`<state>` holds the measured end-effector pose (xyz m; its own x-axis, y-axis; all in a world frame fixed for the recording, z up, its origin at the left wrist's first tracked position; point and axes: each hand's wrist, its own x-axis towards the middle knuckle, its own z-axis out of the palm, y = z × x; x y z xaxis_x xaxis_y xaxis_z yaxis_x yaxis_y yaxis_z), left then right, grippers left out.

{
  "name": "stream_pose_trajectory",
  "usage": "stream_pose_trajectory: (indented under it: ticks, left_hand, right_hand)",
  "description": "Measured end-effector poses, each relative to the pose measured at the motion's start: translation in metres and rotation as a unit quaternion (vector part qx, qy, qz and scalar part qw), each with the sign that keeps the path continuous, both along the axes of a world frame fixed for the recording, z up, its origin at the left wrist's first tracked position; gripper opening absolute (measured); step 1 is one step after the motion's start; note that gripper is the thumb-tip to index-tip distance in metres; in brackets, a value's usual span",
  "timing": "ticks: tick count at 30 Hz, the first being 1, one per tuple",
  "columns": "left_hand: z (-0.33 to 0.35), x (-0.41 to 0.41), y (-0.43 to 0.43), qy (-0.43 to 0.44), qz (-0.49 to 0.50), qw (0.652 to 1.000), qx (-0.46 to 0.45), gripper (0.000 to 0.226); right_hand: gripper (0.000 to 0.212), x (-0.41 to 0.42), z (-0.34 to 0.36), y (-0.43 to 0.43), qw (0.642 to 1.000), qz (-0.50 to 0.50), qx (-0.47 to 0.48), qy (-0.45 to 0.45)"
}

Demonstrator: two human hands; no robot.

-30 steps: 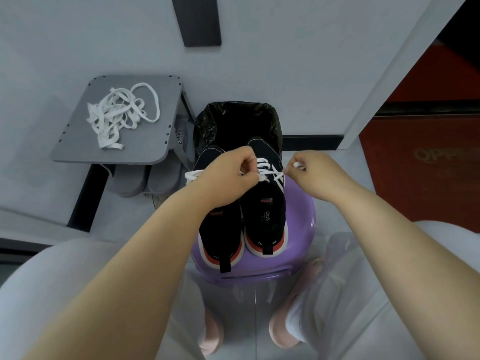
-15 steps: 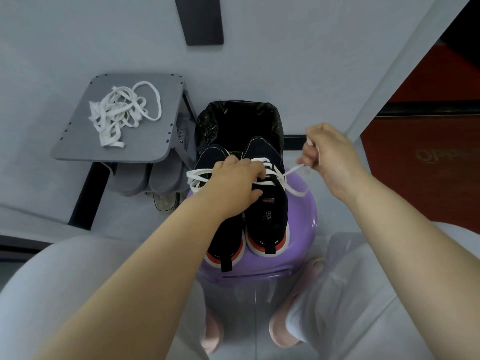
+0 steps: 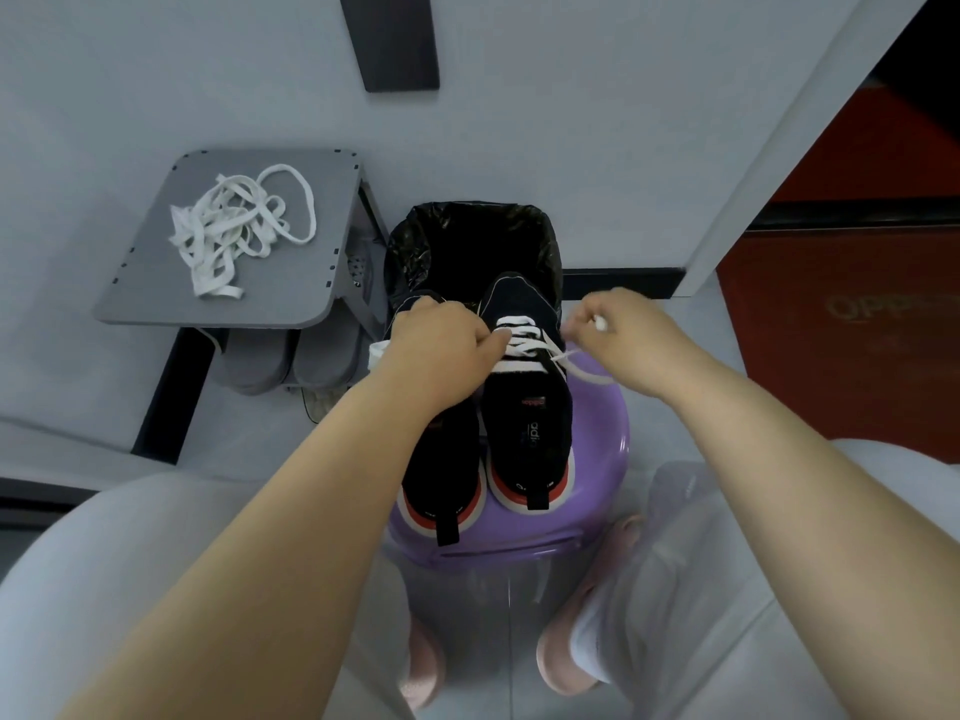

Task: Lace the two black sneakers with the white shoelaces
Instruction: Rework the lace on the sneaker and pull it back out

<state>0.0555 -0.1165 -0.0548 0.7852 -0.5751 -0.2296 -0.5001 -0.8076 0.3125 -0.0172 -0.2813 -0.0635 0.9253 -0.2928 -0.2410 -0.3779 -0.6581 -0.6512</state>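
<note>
White lace (image 3: 563, 358) trails rightward off the sneaker (image 3: 530, 423) — right hand (image 3: 618, 330) pinches its tip, left hand (image 3: 439, 343) pinches it over the sneaker.

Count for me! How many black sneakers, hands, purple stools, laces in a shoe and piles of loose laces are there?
Black sneakers: 2 (left sneaker, right sneaker)
Hands: 2 (left hand, right hand)
Purple stool: 1
Threaded shoelace: 1
Loose lace pile: 1
Total: 7
</note>
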Motion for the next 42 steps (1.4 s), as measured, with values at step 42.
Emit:
stream_pose_trajectory:
  ticks: [42]
  left_hand:
    - [-0.012, 0.005, -0.016, 0.138, 0.113, 0.984, -0.019, 0.018]
  right_hand:
    - [0.020, 0.006, -0.006, 0.013, 0.986, -0.001, 0.164, 0.006]
